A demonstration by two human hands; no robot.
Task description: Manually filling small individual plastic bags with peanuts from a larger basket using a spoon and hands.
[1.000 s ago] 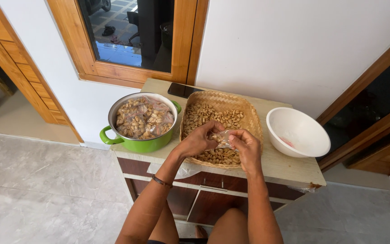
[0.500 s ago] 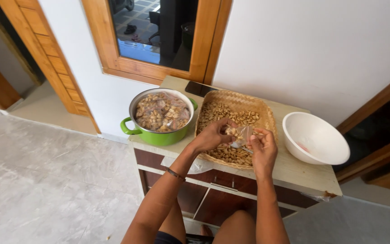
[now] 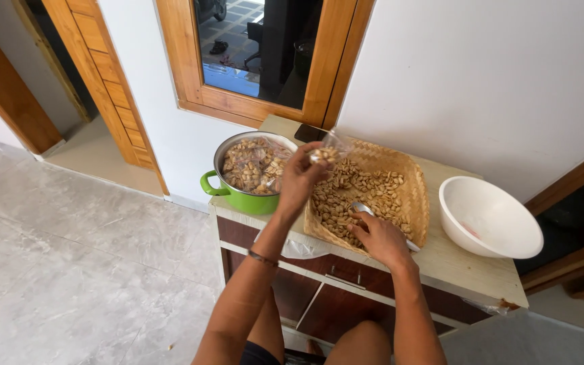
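A single head-worn view looks steeply down from above and behind the person's forearms, facing a white wall (image 3: 481, 81) and wood-framed window (image 3: 258, 61). It sits at arm's length. The left hand (image 3: 300, 177) and right hand (image 3: 380, 236) lie low of centre, over a woven straw tray (image 3: 417, 196).

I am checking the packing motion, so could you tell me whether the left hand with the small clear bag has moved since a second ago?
Yes. The left hand has lifted the small clear bag from over the middle of the woven tray up and left, toward the green pot.
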